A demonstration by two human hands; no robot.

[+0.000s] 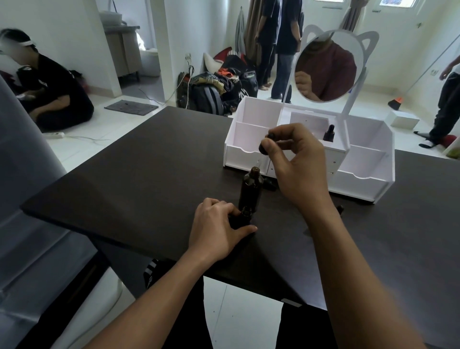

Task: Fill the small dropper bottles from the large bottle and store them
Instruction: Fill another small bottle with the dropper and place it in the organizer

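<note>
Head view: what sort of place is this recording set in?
Probably a room in a home or flat, not a lab: a dark table holds a white makeup organizer with a cat-eared mirror, and bags and clothes lie heaped on the tiled floor.

White tiled floor [119,139], white walls [62,37], dark table [149,162], perhaps daylit windows [398,3] behind.

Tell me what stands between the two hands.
Head view: the open large bottle stands between the left hand, gripping a small bottle, and the raised right hand, pinching a dropper.
</note>
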